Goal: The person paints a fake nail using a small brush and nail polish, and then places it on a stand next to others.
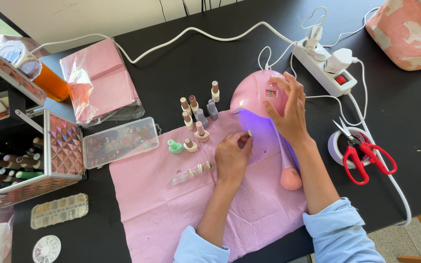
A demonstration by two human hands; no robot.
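Observation:
My left hand pinches a thin stick with a small nail tip at its end, held at the lit mouth of the pink nail lamp. My right hand rests on the lamp's top right side, fingers spread over its small display panel. Both hands are over a pink paper mat. A clear strip with several sample nail tips lies just left of my left hand. A pink dust brush lies between my forearms.
Several nail polish bottles stand left of the lamp. A clear box of small items, a pack of pink sheets and an open case of bottles sit left. Red scissors on a tape roll and a white power strip lie right.

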